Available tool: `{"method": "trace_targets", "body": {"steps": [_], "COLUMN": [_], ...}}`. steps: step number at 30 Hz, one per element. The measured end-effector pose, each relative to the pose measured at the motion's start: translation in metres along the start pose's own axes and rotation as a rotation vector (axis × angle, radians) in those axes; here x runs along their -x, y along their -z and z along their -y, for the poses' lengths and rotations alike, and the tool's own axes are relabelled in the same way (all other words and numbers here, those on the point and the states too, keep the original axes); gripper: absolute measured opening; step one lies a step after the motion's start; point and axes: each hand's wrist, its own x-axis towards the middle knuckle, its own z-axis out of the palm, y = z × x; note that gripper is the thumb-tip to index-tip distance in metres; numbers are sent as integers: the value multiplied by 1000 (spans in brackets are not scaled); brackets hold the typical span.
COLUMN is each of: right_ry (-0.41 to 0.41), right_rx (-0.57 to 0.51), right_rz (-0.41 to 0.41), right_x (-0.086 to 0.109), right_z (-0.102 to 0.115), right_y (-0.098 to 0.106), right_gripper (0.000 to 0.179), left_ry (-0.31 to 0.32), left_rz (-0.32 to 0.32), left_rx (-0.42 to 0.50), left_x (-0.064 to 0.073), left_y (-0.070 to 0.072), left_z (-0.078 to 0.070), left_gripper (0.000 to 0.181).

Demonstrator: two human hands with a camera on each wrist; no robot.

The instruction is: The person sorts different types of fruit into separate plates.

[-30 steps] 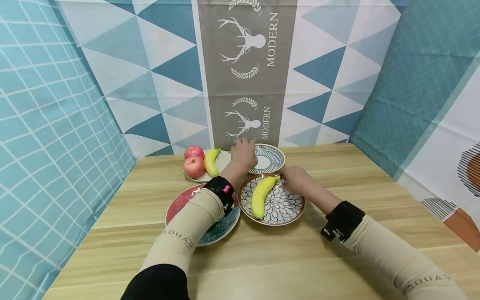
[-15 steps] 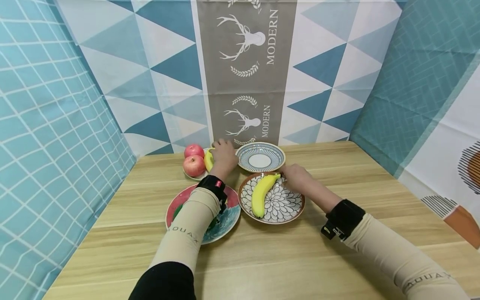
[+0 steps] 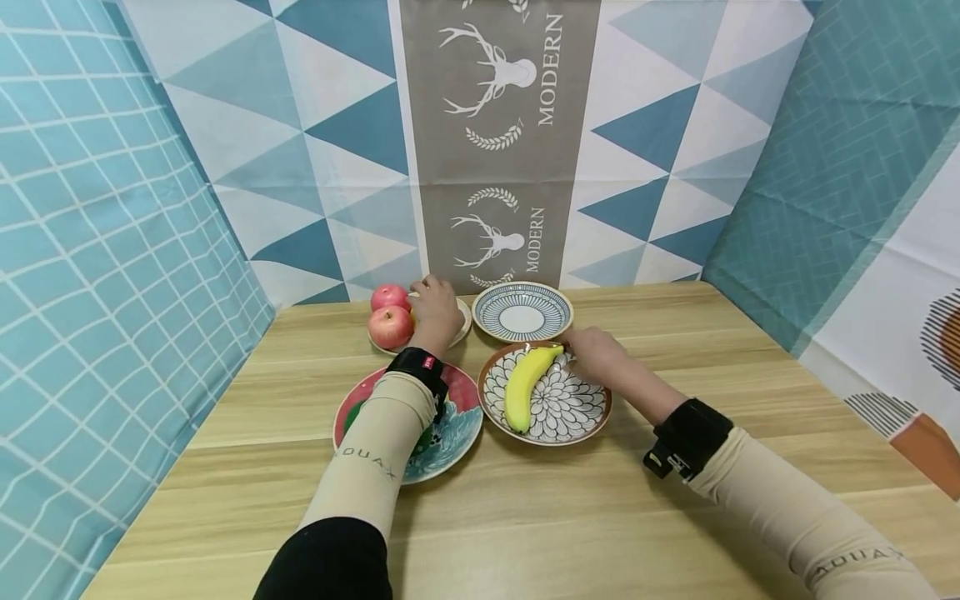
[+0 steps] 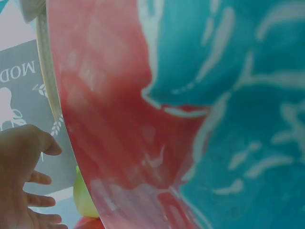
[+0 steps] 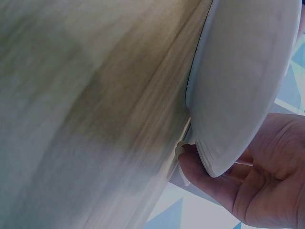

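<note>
My left hand (image 3: 437, 315) reaches over the small plate (image 3: 465, 320) at the back left, its fingers spread and apart in the left wrist view. Just beyond those fingers shows a yellow banana (image 4: 83, 196), mostly hidden behind the hand in the head view. Two red apples (image 3: 391, 327) sit beside it on the same plate. My right hand (image 3: 596, 354) grips the rim of a petal-patterned plate (image 3: 562, 408). A second banana (image 3: 523, 387) lies on that plate, its stem end close to the right fingertips. The right wrist view shows the plate's white underside.
A red and teal plate (image 3: 461, 433) stands at the front left, under my left forearm. Behind the petal-patterned plate is a blue-striped plate (image 3: 521, 317) with nothing on it. Patterned cloth walls (image 3: 495, 150) close off the back and sides of the wooden table (image 3: 547, 525).
My left hand has moved left from beside the blue-striped plate to above the banana and apples, uncovering the striped plate. The right hand stays at the petal-patterned plate.
</note>
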Motion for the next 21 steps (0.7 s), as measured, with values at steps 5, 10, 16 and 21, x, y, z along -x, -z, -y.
{"method": "trace_targets", "body": {"steps": [5,10,16,21], "right_ry": [-10,-15,-13,-7], "right_rx": [1,-10,-18,-17], "right_rz": [5,8,9,0], "right_x": [1,1,-1,-2], "right_z": [-1,-1,0,-2], "right_y": [0,-2,-1,0], "right_gripper": [43,44,46,45], "left_ry": [-1,15,42,26], "left_rz": [14,45,91,114], "left_rx": [11,34,59,62], "left_x": [1,-1,-2,-4], "left_y": [-1,-3,-5,-5], "left_z": [4,6,9,9], "left_gripper": [61,64,63,64]}}
